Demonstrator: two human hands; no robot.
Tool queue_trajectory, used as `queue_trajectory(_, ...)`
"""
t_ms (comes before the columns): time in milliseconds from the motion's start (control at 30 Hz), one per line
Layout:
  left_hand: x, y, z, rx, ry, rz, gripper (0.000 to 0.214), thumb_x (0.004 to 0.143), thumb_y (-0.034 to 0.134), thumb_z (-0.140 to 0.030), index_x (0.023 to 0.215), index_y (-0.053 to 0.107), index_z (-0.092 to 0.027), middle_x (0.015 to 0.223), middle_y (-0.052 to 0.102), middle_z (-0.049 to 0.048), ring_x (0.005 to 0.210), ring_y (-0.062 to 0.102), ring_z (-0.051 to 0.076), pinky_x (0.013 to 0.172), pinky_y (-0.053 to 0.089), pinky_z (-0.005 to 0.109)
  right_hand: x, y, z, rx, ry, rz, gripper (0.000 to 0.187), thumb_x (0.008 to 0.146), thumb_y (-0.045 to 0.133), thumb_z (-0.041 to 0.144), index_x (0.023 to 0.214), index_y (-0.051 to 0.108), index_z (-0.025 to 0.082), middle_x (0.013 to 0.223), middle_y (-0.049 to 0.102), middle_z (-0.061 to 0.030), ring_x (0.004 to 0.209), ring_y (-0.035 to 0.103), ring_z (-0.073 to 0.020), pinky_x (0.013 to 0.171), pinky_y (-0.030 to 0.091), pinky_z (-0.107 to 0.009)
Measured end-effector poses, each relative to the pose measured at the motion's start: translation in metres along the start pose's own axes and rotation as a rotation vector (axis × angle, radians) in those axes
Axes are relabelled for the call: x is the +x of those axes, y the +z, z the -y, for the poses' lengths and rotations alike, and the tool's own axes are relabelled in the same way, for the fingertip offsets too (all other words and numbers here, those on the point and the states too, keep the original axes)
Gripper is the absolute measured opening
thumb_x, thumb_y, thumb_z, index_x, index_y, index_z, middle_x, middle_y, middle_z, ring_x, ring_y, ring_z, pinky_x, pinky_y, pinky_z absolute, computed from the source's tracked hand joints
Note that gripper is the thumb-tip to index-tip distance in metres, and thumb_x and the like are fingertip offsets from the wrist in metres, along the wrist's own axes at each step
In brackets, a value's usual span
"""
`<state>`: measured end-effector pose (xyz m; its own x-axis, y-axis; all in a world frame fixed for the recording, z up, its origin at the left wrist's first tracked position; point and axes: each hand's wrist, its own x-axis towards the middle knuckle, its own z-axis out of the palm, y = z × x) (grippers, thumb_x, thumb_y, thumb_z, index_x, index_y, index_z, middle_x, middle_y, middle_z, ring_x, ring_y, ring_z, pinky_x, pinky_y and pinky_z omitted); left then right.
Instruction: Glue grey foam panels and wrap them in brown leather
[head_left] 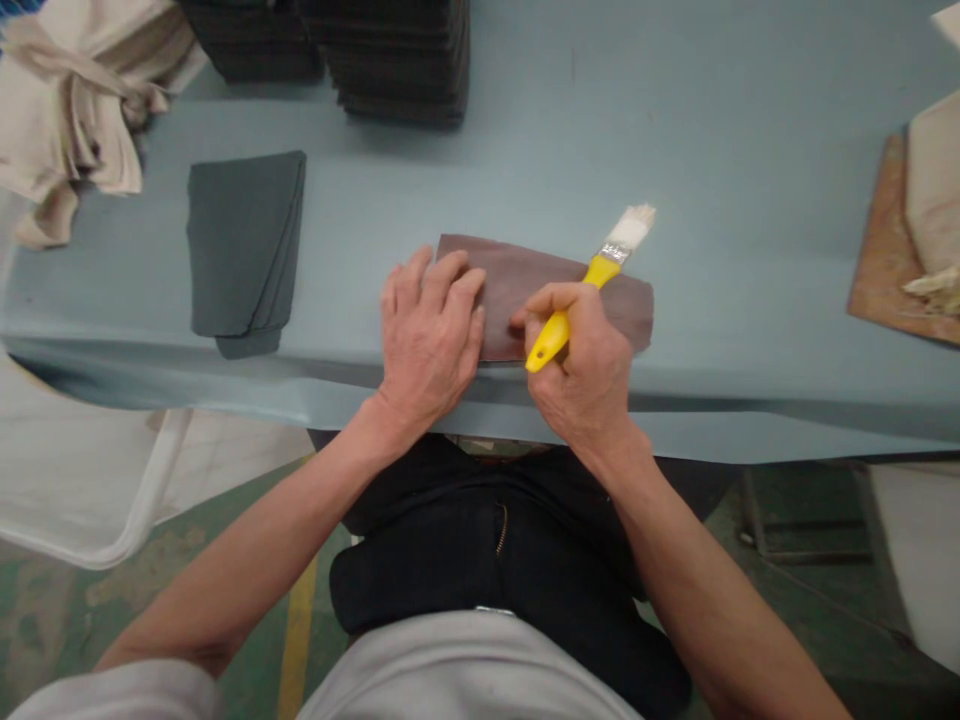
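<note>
A brown sheet of leather-like material [517,275] lies flat near the front edge of the table. My left hand [431,330] rests on its left end, fingers spread and pointing away from me. In my right hand [581,365] is a paintbrush [602,270] with a yellow handle, its pale bristles pointing up and to the right, beyond the sheet's far edge. The fingers of that hand curl around the handle, with the knuckles over the right half of the sheet. Part of the sheet is hidden beneath both hands.
Several dark cut pieces [244,245] lie fanned to the left. Behind them stand tall dark stacks [405,60]. Beige cloths [75,110] are heaped at the far left. On the right is a brown board [877,250] carrying a pale block. A blue-grey cover [720,150] drapes the table.
</note>
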<state>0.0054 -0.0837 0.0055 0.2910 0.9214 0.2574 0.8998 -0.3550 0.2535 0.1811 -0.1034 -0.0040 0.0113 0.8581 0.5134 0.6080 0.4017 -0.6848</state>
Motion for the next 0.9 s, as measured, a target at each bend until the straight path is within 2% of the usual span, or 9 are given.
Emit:
queue_trajectory(133,-0.02,-0.005,0.026,0.043,-0.051,-0.097,0.042,0.11,0.035,-0.041,0.146,0.055,-0.031,0.168,0.051,0.005,0.165,0.031,0.03,0.134,0.026,0.059,0.001,0.0,0.0,-0.032,-0.018,-0.01,0.006,0.098,0.055,0.02,0.099,0.058,0.024,0.089,0.075,0.0015,0.074,0.07,-0.0154,0.069,0.049,-0.028)
queue_trajectory(233,-0.032,-0.012,0.041,0.061,-0.08,-0.171,0.042,0.111,0.034,-0.049,0.145,0.052,-0.032,0.17,0.047,0.003,0.167,0.027,0.028,0.134,0.027,0.06,0.001,0.0,0.0,-0.022,0.003,-0.011,0.006,0.099,0.055,0.02,0.099,0.059,0.024,0.088,0.076,0.0012,0.075,0.07,-0.0156,0.069,0.049,-0.028)
queue_trajectory(367,-0.029,-0.025,0.043,-0.032,-0.051,-0.234,0.041,0.111,0.037,-0.051,0.143,0.051,-0.031,0.165,0.051,0.0049,0.162,0.036,0.03,0.134,0.029,0.062,0.001,0.0,0.001,-0.007,0.03,-0.002,0.006,0.099,0.053,0.021,0.099,0.058,0.025,0.088,0.077,0.0003,0.078,0.073,-0.0171,0.071,0.052,-0.029)
queue_trajectory(500,-0.005,-0.029,0.024,-0.131,0.054,-0.158,0.039,0.111,0.037,-0.043,0.143,0.052,-0.028,0.155,0.061,0.0084,0.152,0.049,0.027,0.131,0.037,0.054,0.001,-0.001,0.002,0.003,0.028,0.004,0.006,0.1,0.052,0.023,0.1,0.057,0.025,0.09,0.078,0.0002,0.079,0.074,-0.0168,0.072,0.053,-0.029)
queue_trajectory(600,0.015,-0.019,0.007,-0.183,0.108,-0.041,0.042,0.109,0.036,-0.034,0.145,0.053,-0.022,0.154,0.062,0.012,0.151,0.05,0.026,0.131,0.036,0.047,0.002,-0.002,0.003,0.013,0.024,0.0,0.007,0.101,0.051,0.023,0.1,0.057,0.025,0.09,0.079,-0.0001,0.079,0.075,-0.0167,0.073,0.054,-0.028)
queue_trajectory(667,0.023,-0.009,0.002,-0.171,0.107,0.028,0.047,0.107,0.035,-0.032,0.149,0.051,-0.018,0.159,0.058,0.0151,0.154,0.046,0.03,0.132,0.032,0.049,0.002,-0.003,0.003,0.007,0.015,-0.001,0.007,0.101,0.051,0.023,0.1,0.057,0.025,0.09,0.078,-0.0001,0.08,0.075,-0.0169,0.072,0.054,-0.029)
queue_trajectory(767,0.027,0.004,0.005,-0.133,0.113,0.093,0.054,0.108,0.037,-0.04,0.155,0.048,-0.016,0.166,0.05,0.0182,0.159,0.038,0.037,0.133,0.028,0.055,0.002,-0.003,0.002,-0.003,-0.012,-0.007,0.007,0.1,0.052,0.021,0.098,0.058,0.025,0.088,0.077,0.0,0.08,0.075,-0.0177,0.073,0.053,-0.03)
queue_trajectory(900,0.015,0.008,0.019,-0.083,0.127,0.129,0.07,0.109,0.036,-0.061,0.163,0.04,-0.016,0.176,0.034,0.0212,0.166,0.026,0.042,0.133,0.023,0.062,0.0,-0.002,0.001,-0.028,-0.03,-0.01,0.008,0.102,0.052,0.021,0.099,0.059,0.025,0.089,0.076,-0.0002,0.081,0.074,-0.0179,0.074,0.053,-0.03)
